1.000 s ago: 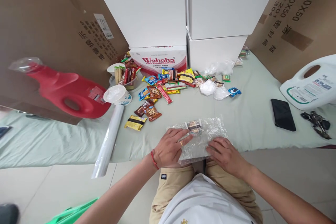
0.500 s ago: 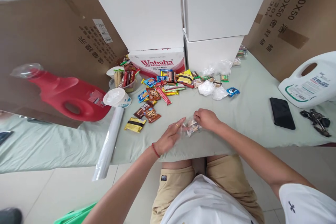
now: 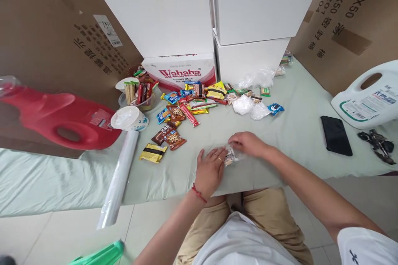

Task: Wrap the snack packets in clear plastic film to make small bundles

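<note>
My left hand [image 3: 211, 167] lies flat with its fingers stretched out, pressing on a small bundle of wrapped snacks [image 3: 229, 157] near the table's front edge. At the bundle's right side, my right hand [image 3: 248, 144] has its fingers closed on clear plastic film. The thin film seems to spread over the cloth around both hands; its exact edges are hard to see. Beyond the hands lies a pile of snack packets [image 3: 189, 107] in several colours. Two white plastic-wrapped bundles [image 3: 242, 104] rest at the right of that pile.
To the left are a film roll [image 3: 120, 178], a paper cup [image 3: 132, 119], a snack tub [image 3: 146, 101] and a red jug [image 3: 71, 120]. White boxes [image 3: 174, 16] stand behind. On the right are a phone [image 3: 336, 136], keys [image 3: 377, 145] and a white jug [image 3: 367, 99].
My left hand has turned palm down and now covers the left part of the snack bundle. The right hand stays at the bundle's right side. The view has shifted slightly.
</note>
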### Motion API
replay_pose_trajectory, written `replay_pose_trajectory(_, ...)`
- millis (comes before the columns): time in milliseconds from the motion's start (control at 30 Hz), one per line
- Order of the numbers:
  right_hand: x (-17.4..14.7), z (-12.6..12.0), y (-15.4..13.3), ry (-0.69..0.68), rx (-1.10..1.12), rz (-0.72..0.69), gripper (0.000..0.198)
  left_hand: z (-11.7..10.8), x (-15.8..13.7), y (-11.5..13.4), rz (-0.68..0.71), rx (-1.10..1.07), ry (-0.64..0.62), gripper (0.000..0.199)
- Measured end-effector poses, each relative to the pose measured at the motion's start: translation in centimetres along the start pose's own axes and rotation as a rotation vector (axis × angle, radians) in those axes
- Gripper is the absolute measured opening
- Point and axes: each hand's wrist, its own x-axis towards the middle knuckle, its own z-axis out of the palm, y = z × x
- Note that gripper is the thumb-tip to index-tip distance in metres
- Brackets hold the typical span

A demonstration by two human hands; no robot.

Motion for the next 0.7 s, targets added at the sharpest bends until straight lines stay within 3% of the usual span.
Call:
replay_pose_trajectory(133, -0.9, -1.7, 4.2, 0.278, 0.028, 0.231, 0.028, 2.1, -0.4, -2.7, -0.03, -0.003, -0.067, 0.043)
replay_pose_trajectory(233, -1.6, -1.7, 4.5, 0.207, 0.078, 0.216, 0.039, 2.4, -1.0, -2.7, -0.039, 0.001, -0.04, 0.043)
replay_pose_trajectory(367, -2.1, -0.9, 2.9, 0.051, 0.103, 0.201, 0.025, 2.3, -1.0, -2.2, -0.037, 0.001, -0.033, 0.044)
replay_pose_trajectory(467, -2.5, -0.6, 2.3, 0.121, 0.31, 0.19, 0.021, 2.4, -0.9, -2.4, -0.038, 0.004, -0.043, 0.043)
replay_pose_trajectory(533, -2.8, -0.5, 2.1, 0.182, 0.444, 0.269, 0.028, 2.4, -0.9, -2.5, -0.038, 0.007, -0.045, 0.042)
replay_pose_trajectory(600, -3.0, -0.4, 1.6, 0.163, 0.463, 0.377, 0.034, 2.4, -1.0, -2.6, -0.038, 0.009, -0.042, 0.042)
replay_pose_trajectory(700, -2.7, 0.1, -0.7, 0.17, 0.411, 0.444, 0.025, 2.4, -1.0, -2.5, -0.039, 0.011, -0.039, 0.042)
